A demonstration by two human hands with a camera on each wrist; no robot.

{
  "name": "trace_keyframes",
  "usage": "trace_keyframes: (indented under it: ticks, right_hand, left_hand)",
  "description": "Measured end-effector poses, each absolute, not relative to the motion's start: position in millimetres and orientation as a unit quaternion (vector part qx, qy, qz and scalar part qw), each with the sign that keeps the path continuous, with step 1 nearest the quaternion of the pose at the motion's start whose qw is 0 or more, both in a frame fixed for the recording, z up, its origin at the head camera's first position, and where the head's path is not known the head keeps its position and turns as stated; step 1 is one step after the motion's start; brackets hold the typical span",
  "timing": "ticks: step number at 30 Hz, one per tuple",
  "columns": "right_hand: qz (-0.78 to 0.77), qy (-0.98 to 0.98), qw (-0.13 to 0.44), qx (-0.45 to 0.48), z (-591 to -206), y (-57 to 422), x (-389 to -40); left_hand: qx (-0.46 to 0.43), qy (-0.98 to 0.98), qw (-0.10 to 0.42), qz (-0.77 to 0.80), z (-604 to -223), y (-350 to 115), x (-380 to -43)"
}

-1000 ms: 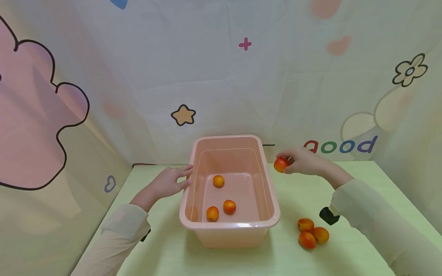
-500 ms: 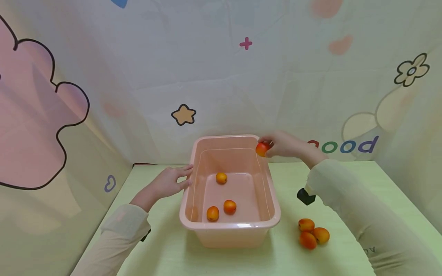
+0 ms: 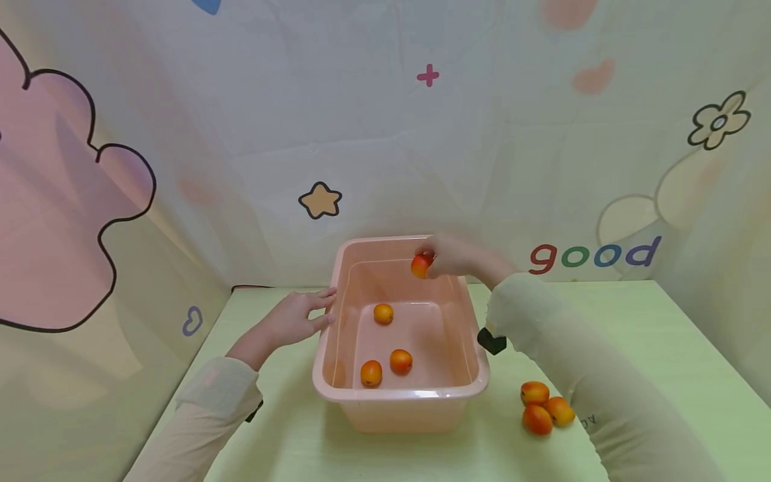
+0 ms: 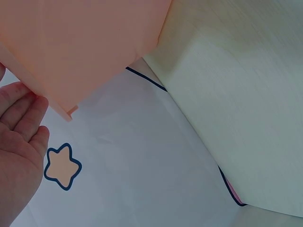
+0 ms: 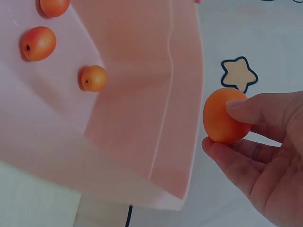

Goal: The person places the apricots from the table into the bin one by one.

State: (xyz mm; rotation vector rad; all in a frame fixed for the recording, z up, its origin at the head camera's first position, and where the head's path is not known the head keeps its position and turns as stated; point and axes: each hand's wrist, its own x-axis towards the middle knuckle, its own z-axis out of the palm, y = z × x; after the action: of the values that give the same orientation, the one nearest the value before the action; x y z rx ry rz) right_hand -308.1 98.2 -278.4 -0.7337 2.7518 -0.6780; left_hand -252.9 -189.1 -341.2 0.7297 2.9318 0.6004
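A pink plastic basin (image 3: pixel 400 416) stands in the middle of the table. Fairly straight fingers of my left hand (image 3: pixel 293 318) rest against its left rim; the left wrist view has the fingertips (image 4: pixel 41 103) right at that rim. Over the far right part of the basin, my right hand (image 3: pixel 456 256) pinches an orange-red apricot (image 3: pixel 419 267) between thumb and fingers. The right wrist view has the held apricot (image 5: pixel 222 116) by the basin's far edge. Inside the basin lie three more apricots: one farther back (image 3: pixel 383 314) and two near the front (image 3: pixel 400 361).
To the right of the basin, three apricots (image 3: pixel 537 420) sit together on the pale green table (image 3: pixel 608 321), close to my right sleeve (image 3: pixel 578 355). Behind the table hangs a printed cloth (image 3: pixel 385 134) with a star and the word "good".
My right hand has carried the apricot leftward from beside the basin to over its far right part. The left hand stays at the rim.
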Motion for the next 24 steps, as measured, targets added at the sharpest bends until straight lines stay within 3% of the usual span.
trace_keyframes:
  ticks: [11, 19, 24]
  right_hand:
    - [-0.225, 0.935, 0.113, -0.249, -300, 68, -313]
    - [-0.279, 0.928, 0.181, -0.168, -326, 52, -311]
    - [-0.223, 0.944, 0.166, -0.179, -341, 42, -311]
  left_hand:
    - [0.243, 0.951, 0.023, 0.193, -342, -191, -253]
    - [0.229, 0.952, 0.033, 0.199, -340, -190, -252]
    - [0.224, 0.954, 0.036, 0.195, -341, -189, -252]
